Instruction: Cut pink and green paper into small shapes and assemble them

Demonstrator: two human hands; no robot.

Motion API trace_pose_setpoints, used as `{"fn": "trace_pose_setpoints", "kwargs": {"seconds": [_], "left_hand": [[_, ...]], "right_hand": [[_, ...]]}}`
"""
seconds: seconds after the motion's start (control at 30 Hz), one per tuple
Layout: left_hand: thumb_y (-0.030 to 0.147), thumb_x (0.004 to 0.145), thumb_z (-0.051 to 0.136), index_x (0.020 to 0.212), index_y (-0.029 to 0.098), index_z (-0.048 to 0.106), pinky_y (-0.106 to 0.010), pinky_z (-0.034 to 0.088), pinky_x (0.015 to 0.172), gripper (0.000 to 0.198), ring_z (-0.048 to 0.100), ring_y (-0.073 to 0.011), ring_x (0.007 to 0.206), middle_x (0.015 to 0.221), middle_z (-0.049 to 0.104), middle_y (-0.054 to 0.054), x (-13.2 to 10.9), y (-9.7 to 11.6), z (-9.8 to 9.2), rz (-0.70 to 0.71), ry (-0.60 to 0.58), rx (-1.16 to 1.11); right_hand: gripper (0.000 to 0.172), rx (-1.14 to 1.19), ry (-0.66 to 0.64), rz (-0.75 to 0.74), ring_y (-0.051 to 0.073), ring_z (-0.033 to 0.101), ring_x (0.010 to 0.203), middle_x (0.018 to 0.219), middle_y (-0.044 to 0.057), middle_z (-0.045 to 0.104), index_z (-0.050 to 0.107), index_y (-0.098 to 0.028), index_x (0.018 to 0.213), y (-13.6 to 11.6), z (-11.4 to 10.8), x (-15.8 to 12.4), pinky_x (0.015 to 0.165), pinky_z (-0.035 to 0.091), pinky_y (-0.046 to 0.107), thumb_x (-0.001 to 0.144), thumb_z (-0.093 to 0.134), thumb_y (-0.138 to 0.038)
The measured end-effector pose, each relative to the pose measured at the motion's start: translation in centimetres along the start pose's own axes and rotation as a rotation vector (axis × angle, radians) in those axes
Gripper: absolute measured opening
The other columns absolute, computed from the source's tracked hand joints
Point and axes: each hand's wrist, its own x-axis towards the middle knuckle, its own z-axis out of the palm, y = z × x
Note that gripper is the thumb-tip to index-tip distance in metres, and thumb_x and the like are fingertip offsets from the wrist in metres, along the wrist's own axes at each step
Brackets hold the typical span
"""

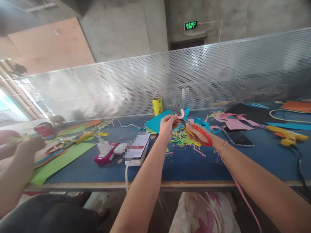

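My left hand [169, 124] pinches a small curled piece of pink paper [181, 114] above the blue table. In my right hand [195, 132] is a pair of scissors [208, 139] with red and yellow handles, its blades pointing up and left at the pink paper. How far the blades are apart cannot be made out. Beneath both hands lies a heap of green, blue and pink paper scraps [181, 137]. A blue sheet of paper [155, 123] lies just behind my left hand.
A phone [138, 145] rests on a white box beside a purple power strip [104, 158]. To the right are pink offcuts [239, 122], a dark phone [238, 136] and a yellow glue gun [289, 135]. A yellow can [157, 106] stands behind. Another person's arm [21, 161] reaches in at left.
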Motion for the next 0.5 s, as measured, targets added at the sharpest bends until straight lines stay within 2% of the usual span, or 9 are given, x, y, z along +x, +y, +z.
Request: {"fn": "trace_pose_setpoints", "kwargs": {"seconds": [0.17,0.5], "left_hand": [[0.024,0.063,0.058,0.062,0.015,0.056,-0.019,0.039,0.048,0.009,0.050,-0.0072,0.045,0.054,0.058,0.000,0.1,0.0,-0.1,0.072,0.048,0.063],[0.023,0.064,0.053,0.059,0.016,0.055,-0.019,0.037,0.045,0.009,0.049,-0.0073,0.044,0.051,0.057,0.001,0.3,-0.6,0.0,0.146,0.076,0.250]], "right_hand": [[0.045,0.032,-0.122,0.010,0.006,0.037,0.031,0.043,-0.003,0.047,0.043,-0.019,0.054,-0.1,-0.2,-0.1,0.032,0.029,0.020,0.077,0.042,-0.059],[0.040,0.105,-0.205,0.072,0.007,0.039,0.031,0.045,-0.004,0.048,0.043,-0.020,0.061,1.5,-0.3,1.0,0.032,0.031,0.021,0.078,0.041,-0.056]]}}
